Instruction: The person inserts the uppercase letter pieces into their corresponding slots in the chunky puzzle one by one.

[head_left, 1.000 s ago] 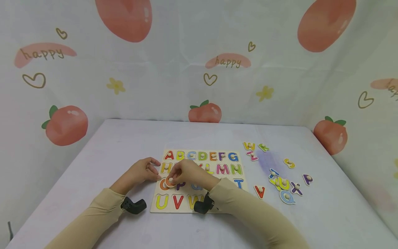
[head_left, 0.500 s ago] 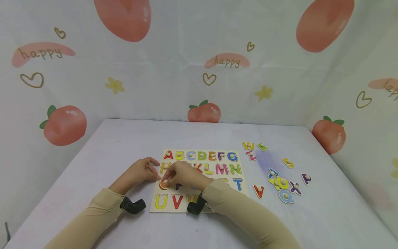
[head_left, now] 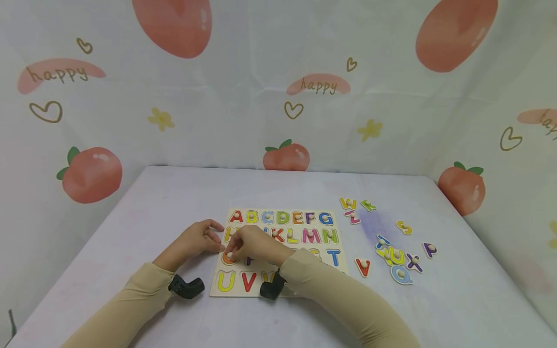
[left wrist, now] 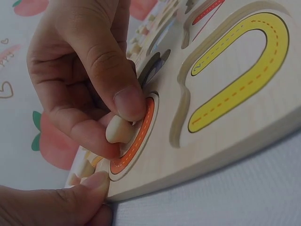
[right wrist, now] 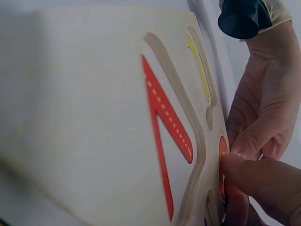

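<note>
My right hand (head_left: 254, 244) pinches the small wooden knob (left wrist: 120, 128) of an orange letter O piece (left wrist: 143, 141) between thumb and finger. The piece lies in the O spot at the left of the third row on the wooden alphabet puzzle board (head_left: 236, 291), looking flush or nearly so. My left hand (head_left: 197, 241) rests at the board's left edge, fingers relaxed, with the thumb touching the edge beside the O. The right hand hides parts of the second and third rows. In the right wrist view the O piece (right wrist: 223, 165) shows only edge-on.
Loose letter pieces lie right of the board: W (head_left: 348, 204), K (head_left: 368, 205), Z (head_left: 352, 217), S (head_left: 404, 227), P (head_left: 430, 250), X (head_left: 414, 262), Q (head_left: 401, 275), V (head_left: 362, 267). T (head_left: 382, 241), Y and U (head_left: 397, 256) lie close together. A printed curtain hangs behind.
The right hand has moved slightly left and down with the O piece, which went from overlapping its spot askew to lying in it. The left hand has stayed put.
</note>
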